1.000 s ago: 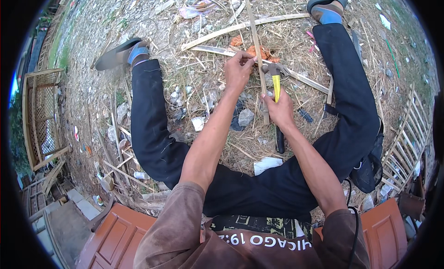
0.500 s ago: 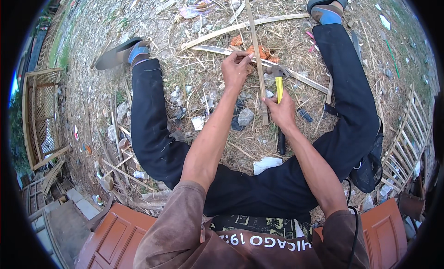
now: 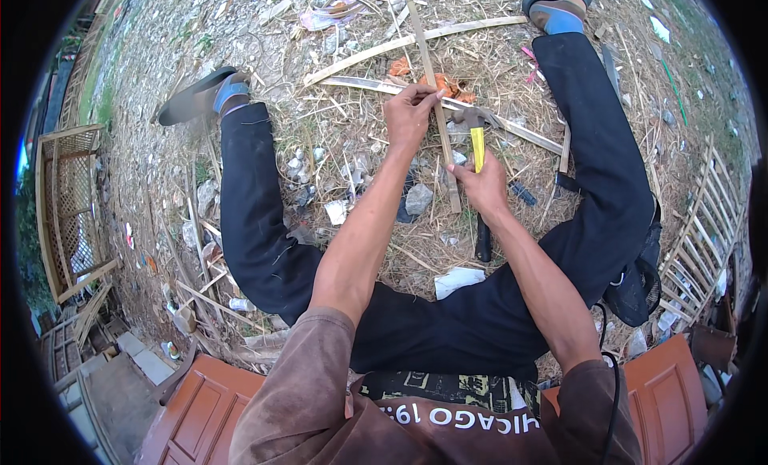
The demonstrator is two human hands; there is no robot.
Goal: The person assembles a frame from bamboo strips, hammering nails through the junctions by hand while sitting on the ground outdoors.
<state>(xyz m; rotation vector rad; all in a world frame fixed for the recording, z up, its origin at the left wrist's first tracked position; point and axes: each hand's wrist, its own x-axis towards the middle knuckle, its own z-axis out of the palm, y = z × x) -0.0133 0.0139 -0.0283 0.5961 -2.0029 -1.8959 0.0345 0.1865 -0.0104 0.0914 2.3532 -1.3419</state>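
Observation:
A long wooden strip (image 3: 430, 61) runs away from me between my legs, crossing a second wooden strip (image 3: 524, 134) that lies slantwise. At that crossing the thumb and fingertips of my left hand (image 3: 410, 119) are pinched together against the long strip; anything small between them cannot be made out. My right hand (image 3: 484, 185) is closed around a claw hammer (image 3: 478, 139) with a yellow shaft and black grip. Its thumb touches the long strip nearer its close end. The hammer head is just right of the long strip, beside the crossing.
A curved wooden strip (image 3: 376, 57) lies farther off, with orange scraps (image 3: 452, 87) near the crossing. Stones (image 3: 418, 199), a white scrap (image 3: 458, 283) and dry straw cover the ground. My outstretched legs (image 3: 260, 193) flank the work. Lattice frames (image 3: 74, 209) stand left, slatted frames (image 3: 700, 233) right.
The long strip's far end has swung left. My left fingers have come slightly right against it. My right hand still holds the hammer, and the whole view has shifted a little.

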